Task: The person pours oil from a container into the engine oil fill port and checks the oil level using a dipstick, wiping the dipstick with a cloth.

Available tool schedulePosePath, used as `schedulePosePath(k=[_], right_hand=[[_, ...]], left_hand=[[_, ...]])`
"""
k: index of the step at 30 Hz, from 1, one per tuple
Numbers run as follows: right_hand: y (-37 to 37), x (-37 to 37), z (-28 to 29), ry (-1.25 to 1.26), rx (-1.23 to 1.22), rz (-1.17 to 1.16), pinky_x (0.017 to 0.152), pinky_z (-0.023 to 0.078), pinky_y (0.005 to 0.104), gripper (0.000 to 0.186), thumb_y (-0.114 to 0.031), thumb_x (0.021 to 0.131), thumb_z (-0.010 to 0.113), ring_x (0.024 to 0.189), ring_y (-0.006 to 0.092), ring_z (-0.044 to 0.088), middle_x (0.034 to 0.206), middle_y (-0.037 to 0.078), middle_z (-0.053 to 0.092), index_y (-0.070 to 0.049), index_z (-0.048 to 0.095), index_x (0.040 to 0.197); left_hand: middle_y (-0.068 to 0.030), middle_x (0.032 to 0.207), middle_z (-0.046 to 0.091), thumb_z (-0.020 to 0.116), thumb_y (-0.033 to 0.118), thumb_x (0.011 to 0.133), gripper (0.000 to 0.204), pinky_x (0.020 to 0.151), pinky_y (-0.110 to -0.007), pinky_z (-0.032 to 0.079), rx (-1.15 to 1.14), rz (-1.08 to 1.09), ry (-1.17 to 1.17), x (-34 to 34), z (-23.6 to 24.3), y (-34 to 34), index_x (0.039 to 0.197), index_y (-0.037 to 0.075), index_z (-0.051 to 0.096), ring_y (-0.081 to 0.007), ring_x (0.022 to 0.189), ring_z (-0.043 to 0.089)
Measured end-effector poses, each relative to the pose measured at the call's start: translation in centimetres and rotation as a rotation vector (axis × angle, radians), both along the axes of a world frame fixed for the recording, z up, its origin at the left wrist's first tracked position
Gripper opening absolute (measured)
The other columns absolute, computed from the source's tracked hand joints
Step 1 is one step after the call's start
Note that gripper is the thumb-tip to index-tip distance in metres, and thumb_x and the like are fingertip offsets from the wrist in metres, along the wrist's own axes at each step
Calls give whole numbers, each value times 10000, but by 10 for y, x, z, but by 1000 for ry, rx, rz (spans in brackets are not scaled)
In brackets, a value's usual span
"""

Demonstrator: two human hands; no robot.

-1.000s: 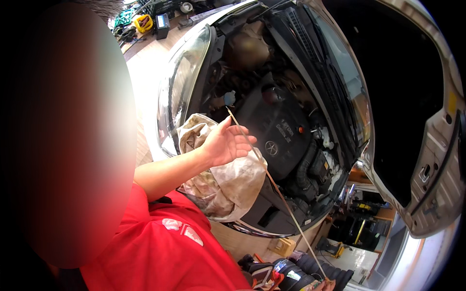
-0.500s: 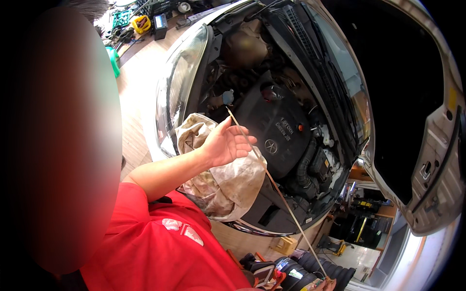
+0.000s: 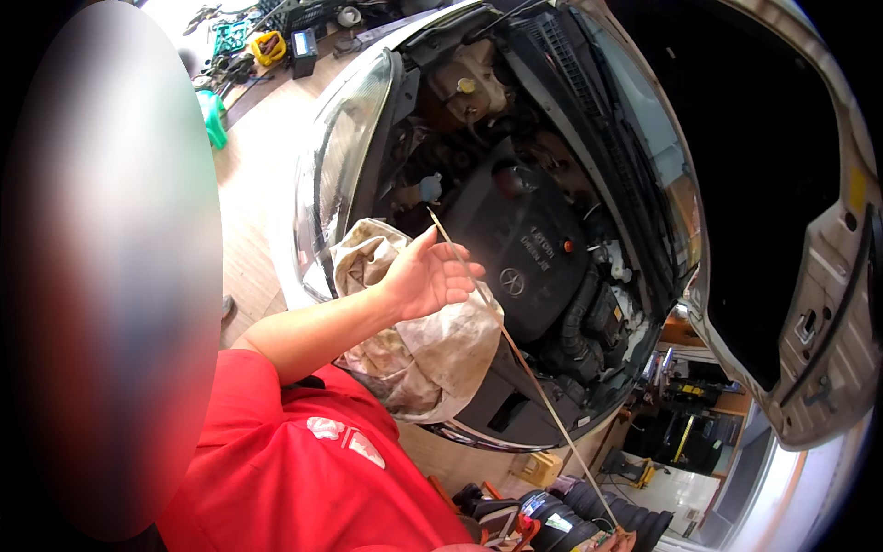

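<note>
My left hand point(image 3: 430, 276) is palm up and open at the end of my bare forearm, fingers loosely curved, above a stained, crumpled pale cloth point(image 3: 414, 368) draped over the car's front edge. A long, thin metal rod point(image 3: 543, 391) runs diagonally across the fingers, its tip past the thumb; I cannot tell whether they touch it. Its far end reaches a brownish bunch at the lower edge, too unclear to name. A sliver of skin shows at the bottom middle, but my right hand cannot be made out. Beyond lies the dark engine cover point(image 3: 492, 230).
The raised hood point(image 3: 828, 350) fills the right. A headlight point(image 3: 345, 156) edges the bay. Tools point(image 3: 230, 37), a yellow container point(image 3: 269, 48) and a black battery point(image 3: 303, 53) sit at upper left. Tyres point(image 3: 570, 515) stand below. A large blurred shape covers the left.
My left hand and the rod have barely moved, only slightly downward. The blurred shape at left is lighter and narrower, uncovering more floor and a green object beside it.
</note>
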State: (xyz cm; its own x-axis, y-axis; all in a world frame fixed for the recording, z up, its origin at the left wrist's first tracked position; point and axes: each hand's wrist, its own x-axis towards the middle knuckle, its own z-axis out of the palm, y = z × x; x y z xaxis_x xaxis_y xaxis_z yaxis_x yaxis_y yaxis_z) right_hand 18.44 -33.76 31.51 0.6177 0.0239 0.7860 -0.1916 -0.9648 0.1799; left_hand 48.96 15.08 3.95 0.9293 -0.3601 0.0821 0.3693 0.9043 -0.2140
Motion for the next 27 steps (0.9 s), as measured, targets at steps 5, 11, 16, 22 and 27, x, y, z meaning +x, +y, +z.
schedulePosePath(k=[5, 11, 16, 22, 27], right_hand=[[2, -2, 1, -4, -6, -4, 772, 566, 352, 201, -107, 850, 774, 880, 293, 677, 1139, 204, 692, 66, 719, 936], [8, -8, 4, 14, 50, -40, 827, 554, 364, 189, -101, 852, 763, 921, 301, 672, 1121, 204, 698, 66, 730, 933], [23, -9, 6, 127, 108, -212, 848, 539, 362, 190, -110, 871, 741, 943, 285, 664, 1089, 201, 706, 58, 735, 959], [-27, -27, -5, 158, 67, -98, 833, 537, 365, 214, -98, 855, 753, 919, 274, 669, 1012, 190, 727, 77, 725, 975], [34, 19, 2, 166, 140, -92, 864, 538, 383, 214, -83, 870, 741, 979, 303, 675, 1092, 213, 706, 97, 712, 981]], left_hand=[[-248, 1074, 694, 314, 573, 1032, 650, 751, -418, 592, 9, -6, 8, 0, 3, -2, 1062, 35, 676, -324, 859, 716], [-245, 1063, 695, 321, 577, 1029, 650, 748, -418, 591, 28, -6, 11, 0, 4, -4, 1056, 35, 679, -322, 847, 714], [-238, 1063, 696, 324, 579, 1028, 652, 751, -417, 592, 62, -11, 13, 3, 4, -5, 1051, 31, 677, -313, 845, 715], [-221, 1093, 687, 364, 507, 1043, 534, 777, -392, 583, 284, -44, 106, 55, 30, -32, 1178, 36, 577, -284, 861, 706], [-183, 1055, 666, 480, 182, 1030, 278, 786, -379, 571, 628, -124, 74, 138, 46, -88, 1244, 6, 497, -254, 822, 672]])
